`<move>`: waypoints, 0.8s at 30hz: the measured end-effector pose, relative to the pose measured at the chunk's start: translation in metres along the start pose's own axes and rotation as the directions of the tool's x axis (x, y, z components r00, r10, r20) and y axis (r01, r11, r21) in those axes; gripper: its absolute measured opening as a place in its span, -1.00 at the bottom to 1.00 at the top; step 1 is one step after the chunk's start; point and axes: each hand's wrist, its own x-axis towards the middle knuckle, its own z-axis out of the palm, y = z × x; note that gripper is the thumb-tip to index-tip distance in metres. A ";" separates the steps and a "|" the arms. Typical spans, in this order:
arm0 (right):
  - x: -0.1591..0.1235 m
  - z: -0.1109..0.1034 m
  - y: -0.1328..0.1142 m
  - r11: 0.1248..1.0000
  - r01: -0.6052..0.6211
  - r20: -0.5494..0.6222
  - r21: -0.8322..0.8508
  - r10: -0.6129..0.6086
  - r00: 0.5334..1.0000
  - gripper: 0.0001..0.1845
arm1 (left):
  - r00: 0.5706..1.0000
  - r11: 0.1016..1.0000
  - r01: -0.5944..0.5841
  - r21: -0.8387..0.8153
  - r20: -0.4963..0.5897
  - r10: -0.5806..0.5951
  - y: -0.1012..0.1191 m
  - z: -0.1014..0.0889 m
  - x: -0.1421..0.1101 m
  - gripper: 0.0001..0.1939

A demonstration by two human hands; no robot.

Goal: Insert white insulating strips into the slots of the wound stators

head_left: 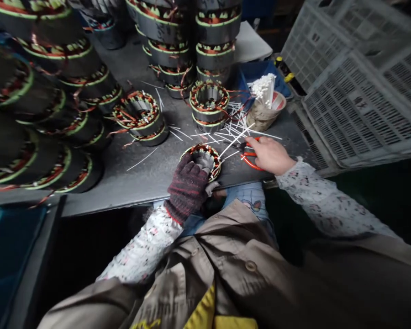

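Observation:
My left hand [189, 188], in a dark knit glove with red stripes, grips the near left side of a motor stator [216, 171] at the table's front edge. Its fingers reach over the rim into the bore. From the stator's right rim a thin white strip [235, 142] slants up to the right. My bare right hand [270, 154] is closed on red-handled scissors [249, 161] just right of the stator, low over the table. The dark blades point left towards the stator; their tips are hard to make out.
Loose white strips [238, 119] lie scattered behind the scissors, beside a cup [260, 118] holding a white bundle. Two more wound stators [150, 132] [208, 118] stand behind. Tall stator stacks [85, 84] fill the left and back. Grey plastic crates [363, 100] stand at right.

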 end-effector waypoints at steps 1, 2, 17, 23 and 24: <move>-0.001 0.001 0.000 1.000 -0.004 -0.010 -0.009 0.004 1.000 -0.29 | 1.000 1.000 -0.011 -0.004 0.006 0.011 -0.002 -0.001 -0.001 -0.63; -0.003 0.002 -0.001 1.000 0.008 -0.030 0.001 -0.008 1.000 -0.30 | 1.000 1.000 -0.021 -0.011 0.010 0.021 -0.005 -0.002 -0.003 -0.62; -0.003 0.000 -0.033 0.959 0.272 -0.129 0.081 -0.260 0.957 -0.48 | 0.996 0.998 -0.068 -0.020 0.062 0.069 -0.016 -0.006 -0.007 -0.53; -0.023 0.014 -0.015 0.896 0.410 -0.230 0.169 -0.368 0.901 -0.46 | 0.996 0.995 -0.085 -0.061 0.034 0.087 -0.017 -0.008 -0.006 -0.57; -0.025 0.015 -0.016 0.900 0.404 -0.219 0.165 -0.366 0.904 -0.46 | 0.996 0.994 -0.079 -0.073 0.042 0.082 -0.016 -0.009 -0.006 -0.58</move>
